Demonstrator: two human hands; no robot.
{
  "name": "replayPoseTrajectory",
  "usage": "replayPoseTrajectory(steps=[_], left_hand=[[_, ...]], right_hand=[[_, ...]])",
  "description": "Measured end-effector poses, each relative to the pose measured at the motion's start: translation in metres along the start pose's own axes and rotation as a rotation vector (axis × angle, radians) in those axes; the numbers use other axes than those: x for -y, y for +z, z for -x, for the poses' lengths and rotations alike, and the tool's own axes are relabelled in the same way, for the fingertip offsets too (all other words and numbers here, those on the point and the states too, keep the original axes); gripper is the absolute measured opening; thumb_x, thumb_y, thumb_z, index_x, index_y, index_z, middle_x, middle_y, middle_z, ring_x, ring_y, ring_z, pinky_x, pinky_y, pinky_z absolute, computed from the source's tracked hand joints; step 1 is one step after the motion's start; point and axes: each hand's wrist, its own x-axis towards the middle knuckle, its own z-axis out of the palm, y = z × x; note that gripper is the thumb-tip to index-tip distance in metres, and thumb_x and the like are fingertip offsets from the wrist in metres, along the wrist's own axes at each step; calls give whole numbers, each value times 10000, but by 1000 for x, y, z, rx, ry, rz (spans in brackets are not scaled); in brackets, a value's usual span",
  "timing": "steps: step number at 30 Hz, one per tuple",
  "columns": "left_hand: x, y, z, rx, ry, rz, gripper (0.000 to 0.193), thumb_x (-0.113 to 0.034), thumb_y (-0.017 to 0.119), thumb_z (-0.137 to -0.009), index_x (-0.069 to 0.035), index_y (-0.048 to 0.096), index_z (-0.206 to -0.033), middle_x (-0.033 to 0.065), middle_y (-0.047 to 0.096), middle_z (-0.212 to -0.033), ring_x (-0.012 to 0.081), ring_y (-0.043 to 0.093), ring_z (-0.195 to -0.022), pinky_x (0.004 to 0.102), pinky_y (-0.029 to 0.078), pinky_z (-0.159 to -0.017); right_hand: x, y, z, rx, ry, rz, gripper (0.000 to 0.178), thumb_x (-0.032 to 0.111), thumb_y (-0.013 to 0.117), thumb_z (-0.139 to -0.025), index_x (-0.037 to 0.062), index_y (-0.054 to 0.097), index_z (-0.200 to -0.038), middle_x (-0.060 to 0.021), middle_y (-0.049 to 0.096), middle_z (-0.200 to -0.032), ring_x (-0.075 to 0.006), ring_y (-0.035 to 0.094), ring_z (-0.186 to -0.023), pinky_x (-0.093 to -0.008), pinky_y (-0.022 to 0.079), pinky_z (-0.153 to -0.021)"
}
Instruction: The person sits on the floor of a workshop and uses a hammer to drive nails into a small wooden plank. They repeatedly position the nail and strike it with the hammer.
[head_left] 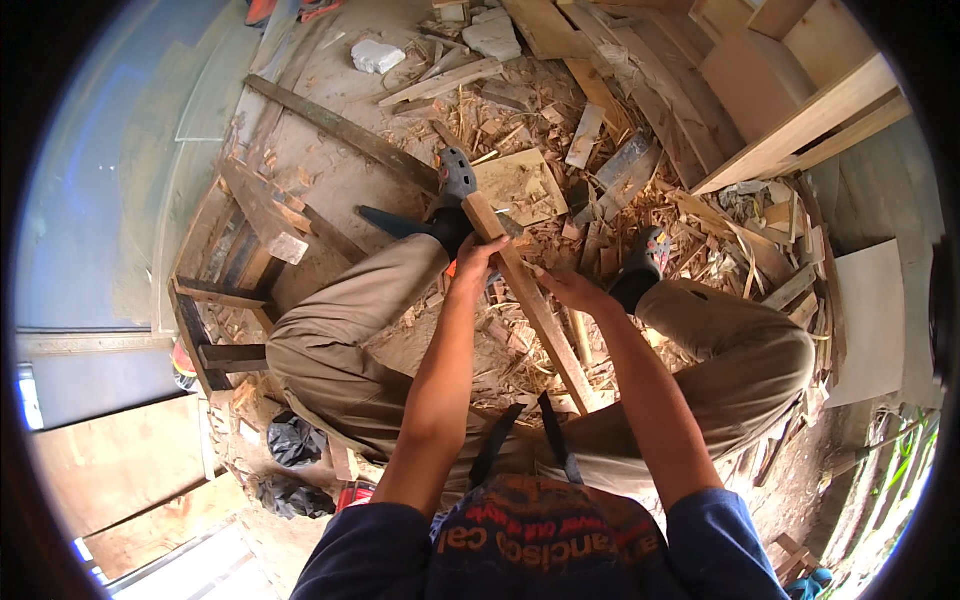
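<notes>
A long squared wooden batten [537, 313] slants between my legs, its far end by my left shoe and its near end close to my lap. My left hand [476, 258] is closed around its upper part, with the thumb lying across the top face. My right hand [572, 290] is at the batten's right side, fingers loosely stretched and the tips at its edge. A small orange part [452, 268] shows beside my left hand; its kind is hidden. Beyond the batten lies a flat yellowish board [520, 187]. A dark blue flat piece [393, 221] sticks out left of my ankle.
Wood shavings and offcuts [690, 235] cover the floor around my feet. A long weathered plank [340, 128] runs toward my left shoe [457, 175]. On the left stands a wooden frame [222, 295]; at the upper right, leaning boards [800, 125]. Black plastic bags [296, 440] lie at lower left.
</notes>
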Motion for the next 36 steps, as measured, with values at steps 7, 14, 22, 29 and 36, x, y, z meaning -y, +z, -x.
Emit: replayPoseTrajectory(steps=[7,14,22,29,36], left_hand=[[1,37,16,-117,-35,-121,496,-271,791,-838,12,586,-1192,147,645,-1149,274,645,-1038,415,521,-844],[2,3,-36,-204,182,-926,482,-358,684,-925,1,586,-1232,193,637,-1204,350,606,-1132,428,497,-960],[-28,-19,-102,53,484,-1830,784,-246,832,-733,-59,440,-1385,163,435,-1439,328,361,-1400,543,325,-1126],[-24,-16,-158,430,485,-2153,838,-304,803,-789,-101,375,-1479,93,374,-1509,270,303,-1441,575,136,-1215],[-26,-32,-179,411,662,-2065,837,-365,845,-705,-56,490,-1397,138,461,-1435,292,390,-1387,488,229,-1194]], right_hand=[[17,26,0,-155,-116,439,560,431,744,-821,-57,609,-1061,-270,683,-921,-444,670,-901,-496,523,-752],[-47,14,-14,-515,-24,99,596,460,668,-886,-50,527,-1161,-307,662,-991,-436,675,-955,-504,519,-778],[-34,13,-4,-565,48,-114,706,483,610,-926,4,368,-1385,-296,656,-1118,-481,636,-1045,-515,519,-852],[-38,24,-10,-574,130,-164,937,660,534,-911,-104,344,-1420,-355,590,-1210,-503,583,-1133,-492,477,-941],[-30,9,-27,-583,128,-133,735,592,568,-935,-60,463,-1257,-308,639,-1123,-449,641,-1063,-459,513,-860]])
